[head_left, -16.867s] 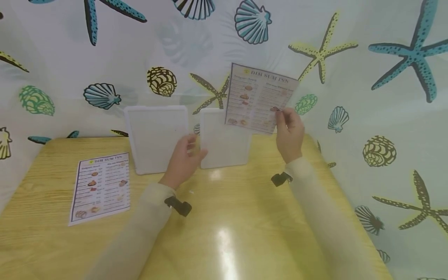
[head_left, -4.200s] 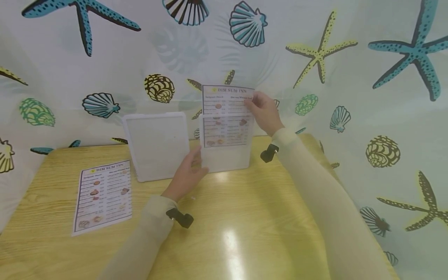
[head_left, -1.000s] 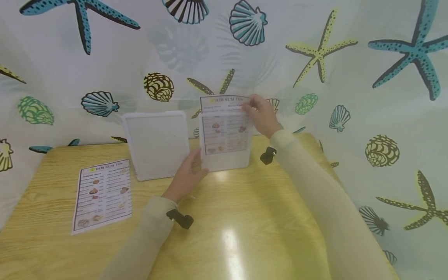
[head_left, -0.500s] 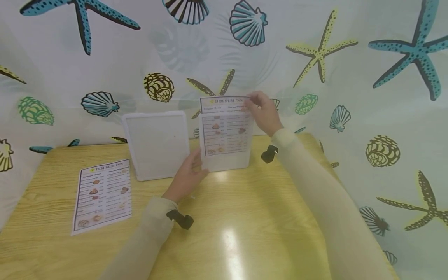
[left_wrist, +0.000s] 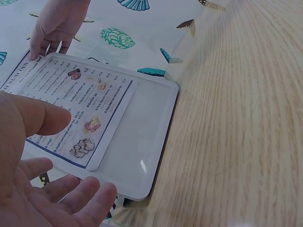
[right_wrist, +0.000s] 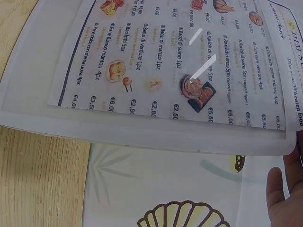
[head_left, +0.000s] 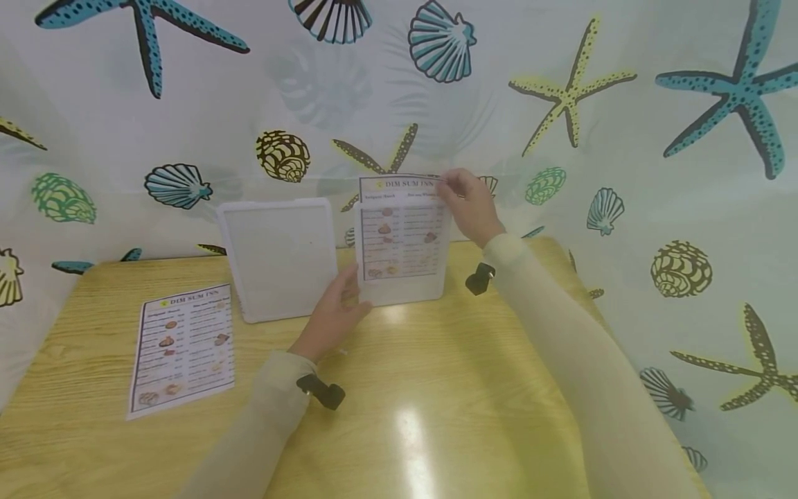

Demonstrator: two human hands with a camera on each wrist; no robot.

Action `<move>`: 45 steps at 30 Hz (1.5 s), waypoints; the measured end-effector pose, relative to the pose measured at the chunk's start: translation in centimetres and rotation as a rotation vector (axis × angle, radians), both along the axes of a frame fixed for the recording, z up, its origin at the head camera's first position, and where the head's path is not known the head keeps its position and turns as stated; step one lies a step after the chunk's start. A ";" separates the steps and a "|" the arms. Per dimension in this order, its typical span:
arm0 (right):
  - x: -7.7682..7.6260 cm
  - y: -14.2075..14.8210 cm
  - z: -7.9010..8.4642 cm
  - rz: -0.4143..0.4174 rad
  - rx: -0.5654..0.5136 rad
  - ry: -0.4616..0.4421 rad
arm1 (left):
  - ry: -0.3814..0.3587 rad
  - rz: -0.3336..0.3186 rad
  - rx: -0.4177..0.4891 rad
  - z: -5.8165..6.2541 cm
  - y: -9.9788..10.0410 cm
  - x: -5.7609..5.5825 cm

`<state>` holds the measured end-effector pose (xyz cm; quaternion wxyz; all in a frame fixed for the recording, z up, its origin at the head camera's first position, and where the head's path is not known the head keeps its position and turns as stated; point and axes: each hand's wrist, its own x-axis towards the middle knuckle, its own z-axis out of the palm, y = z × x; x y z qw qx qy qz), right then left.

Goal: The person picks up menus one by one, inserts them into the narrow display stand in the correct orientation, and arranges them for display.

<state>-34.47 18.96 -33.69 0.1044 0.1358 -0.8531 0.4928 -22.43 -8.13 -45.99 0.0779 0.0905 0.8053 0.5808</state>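
A printed menu (head_left: 404, 235) headed DIM SUM INN stands mostly inside a white-rimmed display holder (head_left: 405, 290), its heading strip sticking out above the holder's top edge. My right hand (head_left: 472, 208) pinches the menu's upper right corner. At the holder's left edge is my left hand (head_left: 333, 308), fingertips right at the rim. In the left wrist view the left thumb (left_wrist: 47, 118) passes in front of the menu, and the other fingers (left_wrist: 85, 194) are loosely bent along the edge. Below the menu's bottom border, a pale band of the holder shows.
A second white-rimmed holder (head_left: 280, 260) with a blank face stands to the left. On the wooden table (head_left: 474, 416), a matching menu (head_left: 182, 350) lies flat at the left. Behind hangs a cloth (head_left: 399, 83) printed with shells and starfish.
Earlier the right hand held the menu in the air above the holder. The menu has since slid down into it, only slightly in the last second. The left hand has stayed by the holder's edge.
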 end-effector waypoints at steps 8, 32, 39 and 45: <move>0.1 -0.1 0.5 0.018 -0.008 -0.004 | 0.005 -0.007 0.006 -0.1 -0.1 0.0; -0.1 -0.1 0.1 0.033 0.046 -0.037 | -0.006 -0.007 0.017 -0.7 -0.1 -0.1; -0.2 0.0 0.0 0.044 0.058 -0.033 | -0.002 -0.006 0.004 -0.4 0.0 0.0; -0.1 -0.5 0.9 0.038 0.044 -0.029 | -0.008 -0.002 0.001 -0.4 0.0 0.0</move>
